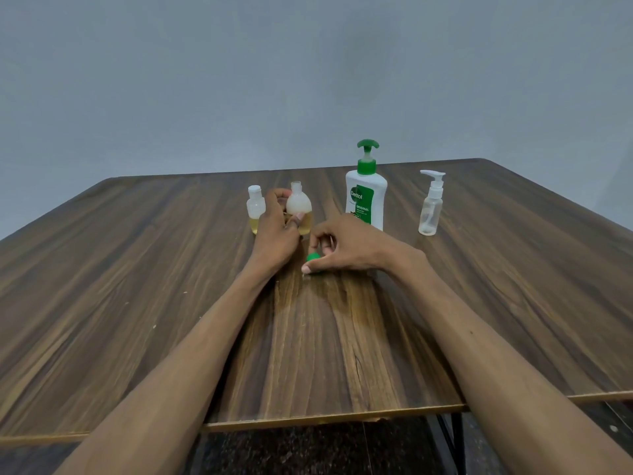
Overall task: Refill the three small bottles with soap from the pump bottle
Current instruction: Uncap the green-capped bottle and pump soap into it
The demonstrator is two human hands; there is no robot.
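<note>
- Gripping the round bottle [299, 209] near mid-worktop [137, 269], the left hand [275, 228] curled round its uncapped body, soap low inside.
- Pinching a green cap [312, 257], the right hand [337, 248] hovered just above the wood.
- Refilling looked barely begun: capped bottle [256, 209] part full, spray bottle [431, 205] near empty, pump bottle [365, 197] untouched.
- Soap levels behind the fingers stayed hard to judge.

A dark wood-grain bench [137, 286] carries four bottles near its far edge. From left stand a capped bottle [256, 210] with yellow liquid, an uncapped round bottle [300, 208], the white pump bottle [365, 197] with a green pump, and, towards the far right corner, a clear spray bottle [430, 206], almost empty.
</note>
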